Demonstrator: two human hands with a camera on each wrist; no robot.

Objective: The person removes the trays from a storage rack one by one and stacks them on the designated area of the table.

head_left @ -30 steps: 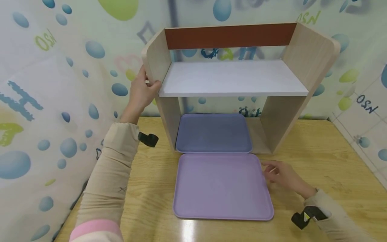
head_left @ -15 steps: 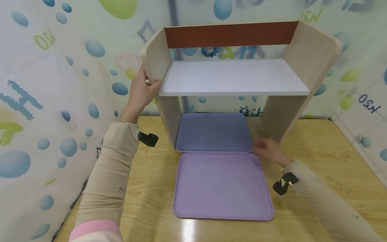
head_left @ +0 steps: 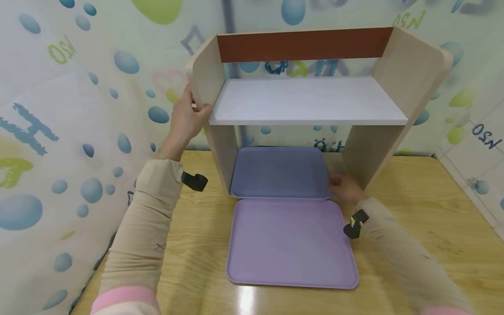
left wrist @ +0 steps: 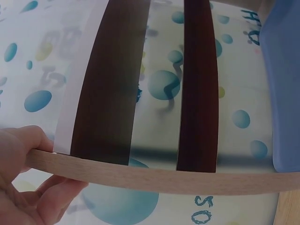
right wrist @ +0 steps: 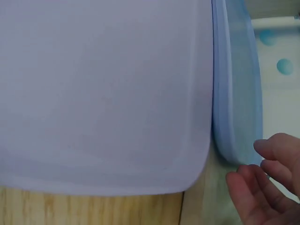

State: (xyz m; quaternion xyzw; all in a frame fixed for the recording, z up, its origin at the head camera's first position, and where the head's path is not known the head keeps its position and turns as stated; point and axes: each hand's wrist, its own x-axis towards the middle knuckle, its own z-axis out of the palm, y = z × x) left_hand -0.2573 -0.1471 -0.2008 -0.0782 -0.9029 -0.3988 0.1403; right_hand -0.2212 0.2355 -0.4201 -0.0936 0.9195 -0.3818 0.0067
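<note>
A wooden desktop shelf (head_left: 307, 101) with a white middle board stands upright at the back. My left hand (head_left: 185, 120) grips the front edge of its left side panel (left wrist: 154, 180), thumb on one side and fingers on the other. A blue tray (head_left: 281, 173) lies flat in the shelf's lower bay. My right hand (head_left: 346, 188) is at that tray's right edge. In the right wrist view the thumb and fingers (right wrist: 248, 197) close about the rim near its corner. A purple tray (head_left: 291, 243) lies in front, against or very near the blue one.
The wooden table (head_left: 197, 245) carries everything. A brown back strip (head_left: 305, 45) spans the top of the shelf. The right side panel (head_left: 413, 70) rises beside my right forearm. Patterned cloth (head_left: 126, 105) hangs behind and at the left.
My right hand has moved from beside the purple tray forward and left to the blue tray's right edge. My left hand keeps its grip; the trays look unmoved.
</note>
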